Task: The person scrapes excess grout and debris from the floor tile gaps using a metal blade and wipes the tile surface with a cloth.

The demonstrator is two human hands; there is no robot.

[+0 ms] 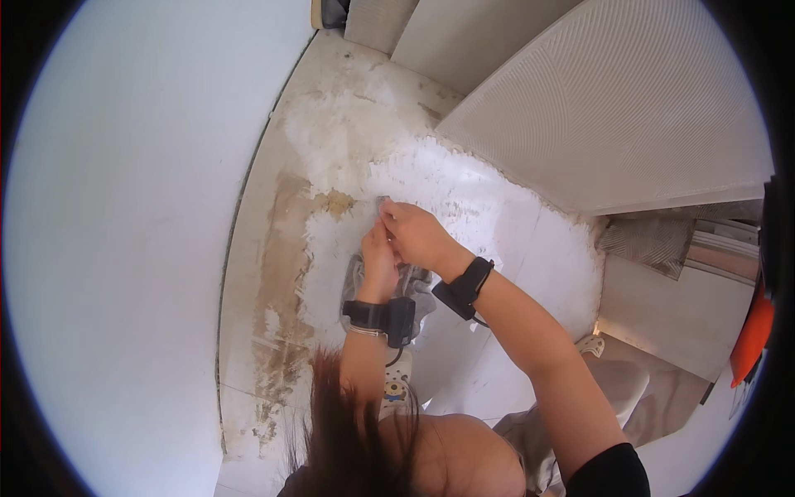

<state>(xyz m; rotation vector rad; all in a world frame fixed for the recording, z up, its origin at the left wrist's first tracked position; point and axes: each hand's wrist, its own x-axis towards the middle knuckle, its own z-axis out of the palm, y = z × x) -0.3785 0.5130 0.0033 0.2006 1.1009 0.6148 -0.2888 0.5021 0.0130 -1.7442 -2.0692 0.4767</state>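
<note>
My right hand (419,235) pinches a small flat grey piece (382,200) between its fingertips, above the stained floor; what it is cannot be told. My left hand (379,255) is directly beside it, its fingertips touching or overlapping the right hand's fingers, and whether it also grips the piece is hidden. A crumpled grey cloth (419,289) lies below and behind the left hand, partly covered by it. The floor (335,136) around the hands bears whitish residue and brown patches. Both wrists wear black strapped devices.
A white wall or panel (124,217) rises along the left. Large boards (590,118) with ridged backs lean at the upper right. More stacked slabs (723,248) and an orange item (751,335) are at the right. My shoes (396,379) stand close below the cloth.
</note>
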